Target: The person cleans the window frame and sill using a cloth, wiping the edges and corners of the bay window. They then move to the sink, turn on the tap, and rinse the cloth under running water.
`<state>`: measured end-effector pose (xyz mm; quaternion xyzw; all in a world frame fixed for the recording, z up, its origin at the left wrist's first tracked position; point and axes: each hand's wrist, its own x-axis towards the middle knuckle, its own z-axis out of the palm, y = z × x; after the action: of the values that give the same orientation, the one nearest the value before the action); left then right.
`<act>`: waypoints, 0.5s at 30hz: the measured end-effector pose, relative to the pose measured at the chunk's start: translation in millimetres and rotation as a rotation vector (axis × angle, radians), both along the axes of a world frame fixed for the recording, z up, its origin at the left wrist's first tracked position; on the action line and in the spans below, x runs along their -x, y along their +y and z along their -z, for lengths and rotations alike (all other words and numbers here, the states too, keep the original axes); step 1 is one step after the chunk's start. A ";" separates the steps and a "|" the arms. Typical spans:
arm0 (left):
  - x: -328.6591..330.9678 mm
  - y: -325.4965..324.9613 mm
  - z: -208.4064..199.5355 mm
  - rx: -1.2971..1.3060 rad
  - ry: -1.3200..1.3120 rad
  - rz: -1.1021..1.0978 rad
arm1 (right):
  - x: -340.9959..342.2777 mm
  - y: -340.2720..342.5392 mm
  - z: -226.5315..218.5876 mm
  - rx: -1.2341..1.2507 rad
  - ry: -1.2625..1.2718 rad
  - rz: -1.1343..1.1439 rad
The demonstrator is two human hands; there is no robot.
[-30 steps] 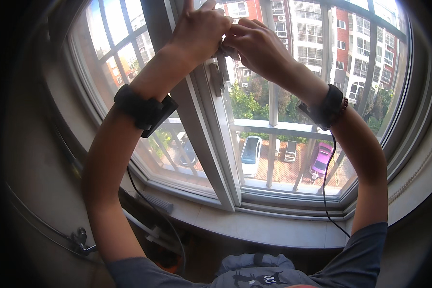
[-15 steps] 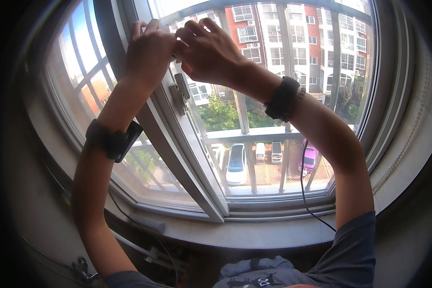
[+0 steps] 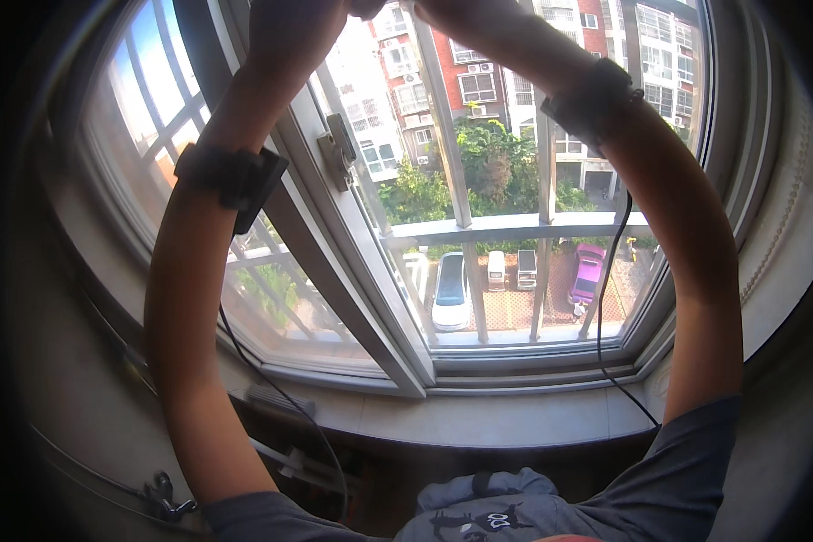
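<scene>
Both my arms reach up to a sliding window at the top of the view. My left hand [image 3: 300, 25] is beside the upper part of the light window frame [image 3: 393, 348], cut off by the picture's top edge. Close to its right, my right hand [image 3: 456, 11] is also cut off, in front of the glass. The fingers of both hands are almost wholly out of the picture, so what they hold or touch is hidden. A window latch [image 3: 338, 152] sits on the frame below my hands. Black wrist devices are strapped on my left wrist [image 3: 230, 181] and right wrist [image 3: 592, 101].
Metal bars [image 3: 515, 223] stand outside the glass, with parked cars and buildings beyond. Below the window runs a tiled sill [image 3: 479, 420]. Dark cables [image 3: 603, 312] hang by each arm. A beaded cord [image 3: 790, 221] hangs at right; a tap-like fitting [image 3: 164, 495] is lower left.
Both hands have risen, from beside the frame above the latch to the picture's top edge. My right forearm has shifted up and right. The view of window and street has shifted slightly.
</scene>
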<state>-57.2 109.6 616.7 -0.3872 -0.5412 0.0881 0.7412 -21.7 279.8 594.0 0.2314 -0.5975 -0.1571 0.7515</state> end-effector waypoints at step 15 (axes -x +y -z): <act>-21.3 25.8 132.0 0.321 -0.192 -0.119 | -38.2 29.9 143.2 -0.194 -0.371 0.144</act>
<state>-35.9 135.4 484.7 -0.4744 -0.6105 0.1795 0.6083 16.5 309.7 450.8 0.2843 -0.7226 -0.2217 0.5898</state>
